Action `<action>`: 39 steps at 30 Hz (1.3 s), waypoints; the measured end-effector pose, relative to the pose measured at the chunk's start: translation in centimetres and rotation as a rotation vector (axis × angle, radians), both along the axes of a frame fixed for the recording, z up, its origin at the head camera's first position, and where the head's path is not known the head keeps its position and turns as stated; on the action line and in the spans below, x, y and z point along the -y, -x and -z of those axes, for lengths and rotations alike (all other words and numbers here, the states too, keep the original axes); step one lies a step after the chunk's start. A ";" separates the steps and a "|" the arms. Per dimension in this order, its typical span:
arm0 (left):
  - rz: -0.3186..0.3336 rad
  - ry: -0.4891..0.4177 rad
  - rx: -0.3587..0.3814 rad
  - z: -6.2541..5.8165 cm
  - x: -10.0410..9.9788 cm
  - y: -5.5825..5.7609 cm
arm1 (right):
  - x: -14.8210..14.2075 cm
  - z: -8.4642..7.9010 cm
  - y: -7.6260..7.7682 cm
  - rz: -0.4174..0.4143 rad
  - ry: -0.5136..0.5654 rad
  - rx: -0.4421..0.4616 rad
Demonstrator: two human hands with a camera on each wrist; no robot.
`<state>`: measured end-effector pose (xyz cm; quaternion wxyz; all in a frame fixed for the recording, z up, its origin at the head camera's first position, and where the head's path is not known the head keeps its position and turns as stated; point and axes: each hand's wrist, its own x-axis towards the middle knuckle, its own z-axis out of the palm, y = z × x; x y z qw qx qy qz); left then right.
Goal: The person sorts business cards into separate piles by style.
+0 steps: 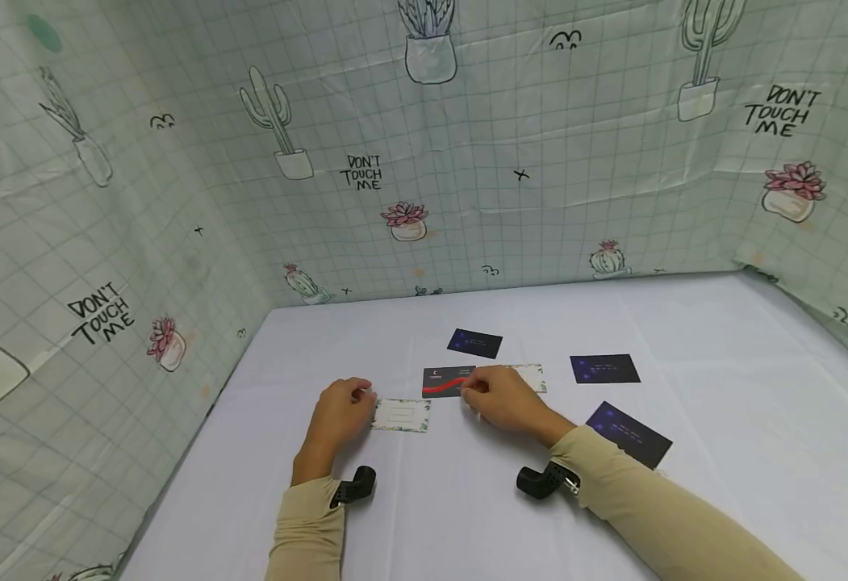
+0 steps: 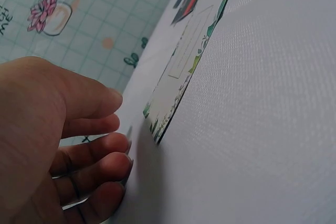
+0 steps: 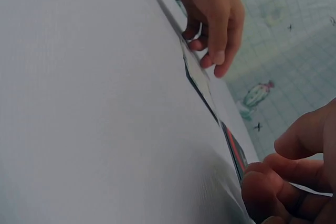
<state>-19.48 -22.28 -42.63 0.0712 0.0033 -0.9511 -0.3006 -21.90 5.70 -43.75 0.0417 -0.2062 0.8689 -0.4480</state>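
My left hand (image 1: pixel 342 413) rests at the left end of a white card with a leafy border (image 1: pixel 402 415), fingers loosely bent. In the left wrist view, its fingertips (image 2: pixel 122 163) are apart from that card (image 2: pixel 189 51). My right hand (image 1: pixel 505 397) reaches over the right end of a dark grey card with a red wave (image 1: pixel 440 382). The right wrist view shows bent fingertips (image 3: pixel 252 179) right at the end of this card (image 3: pixel 234 145), with the thumb above it. Behind the right hand, a second leafy white card (image 1: pixel 532 376) is partly covered.
Three dark blue cards lie around: one at the back (image 1: pixel 475 343), one to the right (image 1: pixel 605 369), and one (image 1: pixel 630 434) partly under the right sleeve (image 1: pixel 634 492). A white cloth (image 1: pixel 424 500) covers the table. A printed curtain (image 1: pixel 467 145) hangs behind and at both sides.
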 end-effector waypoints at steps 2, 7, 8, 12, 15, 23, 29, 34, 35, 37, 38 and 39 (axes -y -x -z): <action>-0.001 -0.001 0.002 0.0 0.1 0.1 | 0.7 -0.1 0.1 -0.025 0.011 0.006; 0.004 -0.023 0.013 0.4 0.2 0.2 | 2.1 -0.2 0.3 -0.056 0.031 0.041; 0.004 -0.029 0.017 0.5 0.2 0.2 | 2.3 -0.1 0.4 -0.062 0.031 0.045; -0.004 -0.049 0.024 0.8 0.3 0.3 | 3.2 -0.1 0.5 -0.092 0.019 0.047; -0.021 -0.052 0.034 1.0 0.5 0.4 | 3.8 0.0 0.5 -0.112 0.007 0.044; 0.012 -0.085 0.078 1.2 0.5 0.7 | 4.4 0.3 0.7 -0.082 -0.088 -0.015; 0.073 -0.126 0.114 0.9 0.4 0.7 | 4.5 0.1 0.6 -0.052 -0.153 -0.052; 0.087 -0.102 0.126 0.7 0.3 0.6 | 4.7 0.2 0.7 -0.066 -0.172 -0.082; 0.089 -0.095 0.124 0.7 0.3 0.6 | 4.7 0.3 0.7 -0.072 -0.178 -0.089; 0.094 -0.080 0.116 0.6 0.4 0.4 | 4.8 0.4 0.6 -0.087 -0.186 -0.102; 0.095 -0.071 0.110 0.7 0.4 0.4 | 4.8 0.4 0.5 -0.096 -0.188 -0.110; 0.097 -0.065 0.104 0.7 0.4 0.4 | 4.8 0.5 0.5 -0.099 -0.196 -0.116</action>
